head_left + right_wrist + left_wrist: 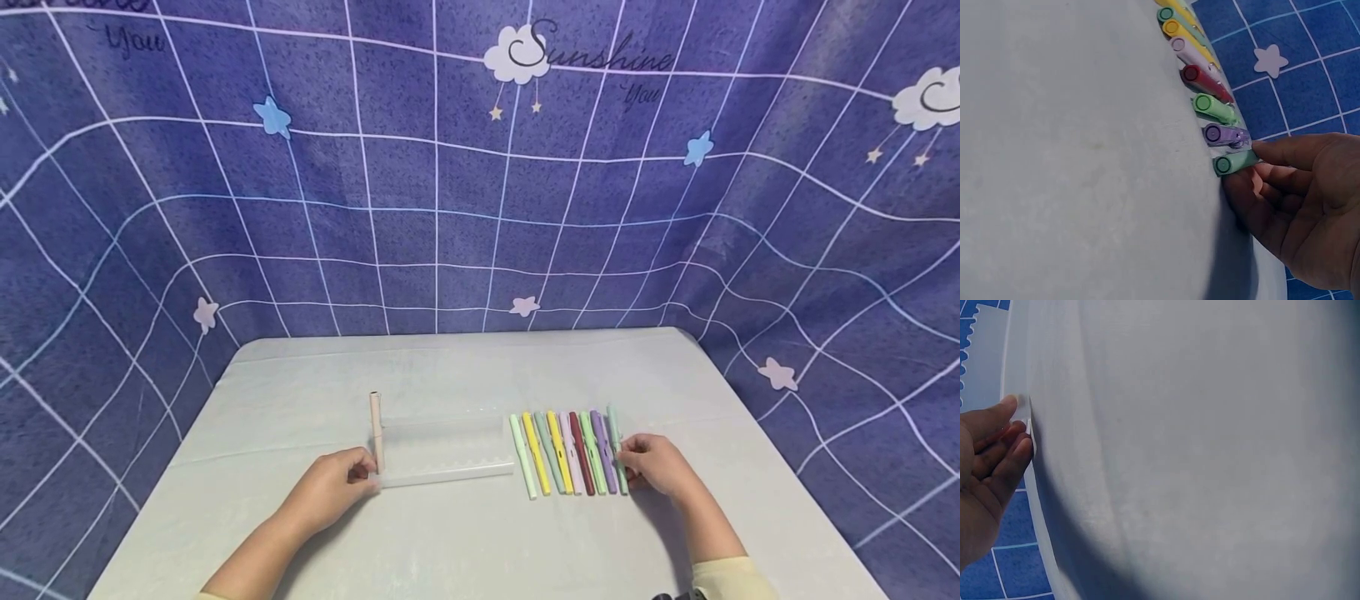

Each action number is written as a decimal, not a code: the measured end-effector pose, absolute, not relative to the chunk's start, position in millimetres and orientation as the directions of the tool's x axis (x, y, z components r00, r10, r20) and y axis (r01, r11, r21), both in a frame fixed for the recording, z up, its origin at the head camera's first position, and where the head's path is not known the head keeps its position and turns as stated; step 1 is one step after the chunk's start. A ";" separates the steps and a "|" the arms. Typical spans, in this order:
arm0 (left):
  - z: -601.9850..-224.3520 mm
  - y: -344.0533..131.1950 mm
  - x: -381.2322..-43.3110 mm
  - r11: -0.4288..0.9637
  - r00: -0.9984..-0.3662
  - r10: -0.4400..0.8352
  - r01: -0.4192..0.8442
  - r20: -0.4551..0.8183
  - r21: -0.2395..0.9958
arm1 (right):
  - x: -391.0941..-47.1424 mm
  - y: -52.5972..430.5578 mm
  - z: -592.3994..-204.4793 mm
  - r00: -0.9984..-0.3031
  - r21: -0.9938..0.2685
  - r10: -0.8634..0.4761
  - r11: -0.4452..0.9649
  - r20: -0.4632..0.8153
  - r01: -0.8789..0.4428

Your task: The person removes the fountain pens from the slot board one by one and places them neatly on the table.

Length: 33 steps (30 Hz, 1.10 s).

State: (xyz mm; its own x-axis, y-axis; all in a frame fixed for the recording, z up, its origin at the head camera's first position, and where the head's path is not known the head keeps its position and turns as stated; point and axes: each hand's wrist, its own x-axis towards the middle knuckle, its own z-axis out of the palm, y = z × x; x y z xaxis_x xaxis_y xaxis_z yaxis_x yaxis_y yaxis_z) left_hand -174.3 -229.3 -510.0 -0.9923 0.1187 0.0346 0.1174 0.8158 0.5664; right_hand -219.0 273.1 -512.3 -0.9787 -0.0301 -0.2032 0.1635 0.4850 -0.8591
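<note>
My left hand pinches the front left corner of a clear plastic pen rack between thumb and fingers. In the left wrist view the rack's scalloped edge shows beyond that hand. A pale pink pen lies across the rack at its left end, just past the fingertips. On the right, my right hand pinches a grey-green pen, the rightmost in a row of several pens. Right beside it lies a purple pen, then a light green pen and a dark red pen.
The row goes on leftward with a pink pen, two yellow pens, a teal pen and a mint pen close to the rack's right end. A pale cloth covers the table; a blue gridded curtain surrounds it.
</note>
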 end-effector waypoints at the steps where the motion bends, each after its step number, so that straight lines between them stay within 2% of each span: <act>1: -510.0 -229.3 -174.3 0.815 -0.992 0.119 0.118 0.035 0.567 | -218.7 272.6 -512.4 -0.979 -0.853 -0.027 0.495 -0.204 0.164; 16: -509.2 -229.1 -173.6 0.825 -0.991 0.122 0.130 0.050 0.550 | -220.9 270.4 -520.5 -0.977 -0.821 0.044 0.535 -0.208 0.199; 33: -509.0 -230.0 -175.3 0.821 -0.990 0.134 0.139 0.049 0.553 | -222.5 272.2 -523.1 -0.979 -0.798 0.052 0.572 -0.198 0.192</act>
State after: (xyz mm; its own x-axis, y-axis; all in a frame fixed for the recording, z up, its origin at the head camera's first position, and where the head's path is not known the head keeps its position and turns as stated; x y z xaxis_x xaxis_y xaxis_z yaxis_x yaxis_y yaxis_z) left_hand -175.3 -230.0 -509.0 -0.9897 0.1345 0.0493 0.1391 0.8213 0.5533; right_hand -222.5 272.2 -523.1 -0.9788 0.0515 -0.1981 0.1915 0.5721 -0.7975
